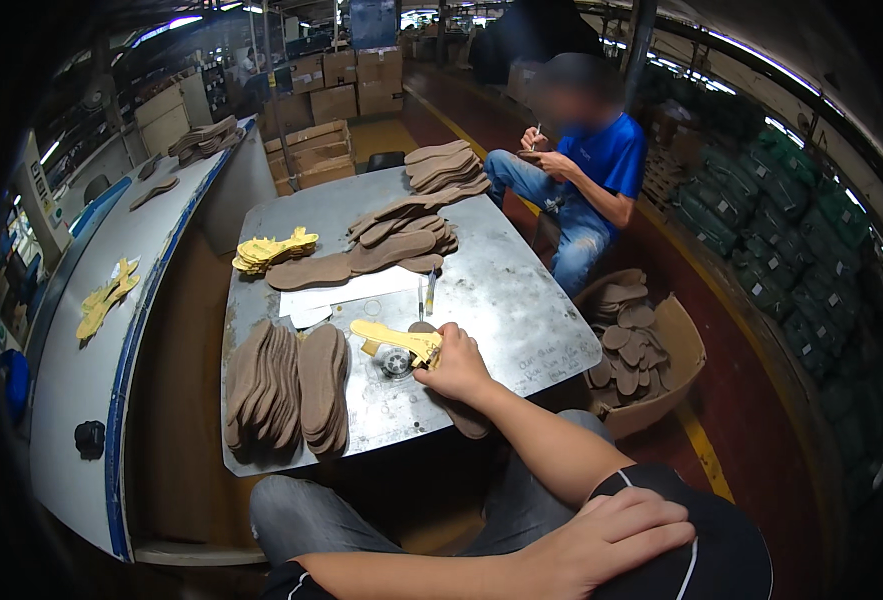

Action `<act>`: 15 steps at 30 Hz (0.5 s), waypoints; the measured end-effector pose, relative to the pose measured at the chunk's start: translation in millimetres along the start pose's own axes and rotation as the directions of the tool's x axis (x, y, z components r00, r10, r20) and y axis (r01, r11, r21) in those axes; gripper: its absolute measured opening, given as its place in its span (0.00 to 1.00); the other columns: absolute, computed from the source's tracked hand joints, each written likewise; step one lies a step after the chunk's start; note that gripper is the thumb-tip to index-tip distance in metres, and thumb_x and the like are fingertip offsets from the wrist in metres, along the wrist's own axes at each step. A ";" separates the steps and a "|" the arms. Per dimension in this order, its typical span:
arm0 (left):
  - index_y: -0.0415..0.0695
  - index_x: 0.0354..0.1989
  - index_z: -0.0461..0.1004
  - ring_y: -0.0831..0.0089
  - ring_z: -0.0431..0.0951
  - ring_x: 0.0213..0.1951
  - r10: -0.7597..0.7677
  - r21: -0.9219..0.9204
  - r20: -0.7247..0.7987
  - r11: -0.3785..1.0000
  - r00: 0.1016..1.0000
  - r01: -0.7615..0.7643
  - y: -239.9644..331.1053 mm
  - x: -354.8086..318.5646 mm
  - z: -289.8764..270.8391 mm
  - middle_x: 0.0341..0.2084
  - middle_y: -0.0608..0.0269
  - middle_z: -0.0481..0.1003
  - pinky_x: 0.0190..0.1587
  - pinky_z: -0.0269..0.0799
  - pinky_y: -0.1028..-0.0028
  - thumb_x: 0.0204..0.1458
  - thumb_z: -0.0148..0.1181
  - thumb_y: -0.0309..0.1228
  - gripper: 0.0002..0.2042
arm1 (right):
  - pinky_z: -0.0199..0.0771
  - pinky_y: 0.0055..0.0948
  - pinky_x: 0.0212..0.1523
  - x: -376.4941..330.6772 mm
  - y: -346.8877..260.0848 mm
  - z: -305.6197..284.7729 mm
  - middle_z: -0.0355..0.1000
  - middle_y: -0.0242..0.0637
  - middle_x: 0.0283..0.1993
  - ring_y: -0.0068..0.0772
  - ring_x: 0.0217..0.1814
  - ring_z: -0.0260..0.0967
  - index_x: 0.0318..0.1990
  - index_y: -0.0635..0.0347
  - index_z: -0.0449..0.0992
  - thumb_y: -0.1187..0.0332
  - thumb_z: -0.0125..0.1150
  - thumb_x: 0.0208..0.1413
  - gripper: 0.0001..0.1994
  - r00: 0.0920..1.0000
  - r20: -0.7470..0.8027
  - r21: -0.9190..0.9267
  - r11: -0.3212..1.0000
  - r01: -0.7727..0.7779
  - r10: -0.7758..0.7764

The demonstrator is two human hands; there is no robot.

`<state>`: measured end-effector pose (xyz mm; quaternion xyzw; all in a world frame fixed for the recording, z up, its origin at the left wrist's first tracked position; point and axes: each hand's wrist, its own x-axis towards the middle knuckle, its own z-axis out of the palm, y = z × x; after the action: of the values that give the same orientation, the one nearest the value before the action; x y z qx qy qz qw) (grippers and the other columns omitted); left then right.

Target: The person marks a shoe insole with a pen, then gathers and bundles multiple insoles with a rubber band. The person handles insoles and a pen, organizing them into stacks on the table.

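Grey metal table (521, 290) is sitting before you in a workshop aisle; your right hand (454, 365) is closing on a yellow sole template (393, 338), pressing it on a brown insole (461, 410) hanging over the near edge; your left hand (611, 535) is resting flat, fingers open, on a black cap (721, 560) at your knee; stacked brown insoles (286, 385) are crowding the left near corner; a pen (429, 292) and white paper (346, 292) are lying just beyond; more insole piles (401, 240) are filling the far half; a cardboard box (676, 345) is standing right of the table; a seated person in blue (601, 165) is working at the far right corner.
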<state>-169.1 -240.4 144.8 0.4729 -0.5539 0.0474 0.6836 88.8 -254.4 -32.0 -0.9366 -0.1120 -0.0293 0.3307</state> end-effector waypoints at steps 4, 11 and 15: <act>0.36 0.64 0.80 0.41 0.76 0.58 -0.071 0.057 0.135 0.996 0.988 0.064 8.2 -6.3 -19.3 0.62 0.42 0.77 0.59 0.66 0.48 0.62 0.67 0.73 0.46 | 0.77 0.53 0.72 1.8 -4.6 -3.8 0.74 0.62 0.65 0.63 0.69 0.73 0.68 0.68 0.68 0.52 0.87 0.49 0.46 1.000 -0.023 0.013 1.000 0.013 -0.012; 0.35 0.65 0.80 0.42 0.74 0.61 -0.042 -0.048 -0.080 0.998 0.996 0.039 -3.4 -8.7 5.4 0.62 0.43 0.77 0.62 0.67 0.46 0.62 0.65 0.74 0.47 | 0.73 0.55 0.73 4.2 -3.4 -6.5 0.74 0.60 0.63 0.64 0.68 0.72 0.67 0.66 0.68 0.51 0.87 0.50 0.45 0.999 -0.025 0.043 0.998 0.038 -0.036; 0.35 0.67 0.79 0.42 0.75 0.61 0.029 -0.015 -0.146 0.999 0.989 -0.031 -12.7 0.0 11.1 0.62 0.42 0.77 0.65 0.66 0.45 0.60 0.68 0.73 0.48 | 0.74 0.55 0.72 4.3 -1.9 -8.1 0.74 0.60 0.63 0.64 0.67 0.72 0.66 0.66 0.68 0.51 0.87 0.50 0.44 0.999 -0.030 0.046 0.998 0.031 -0.030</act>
<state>-169.6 -255.2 136.6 0.4541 -0.5101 0.0873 0.7253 92.7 -257.3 -24.0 -0.9263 -0.1221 -0.0455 0.3535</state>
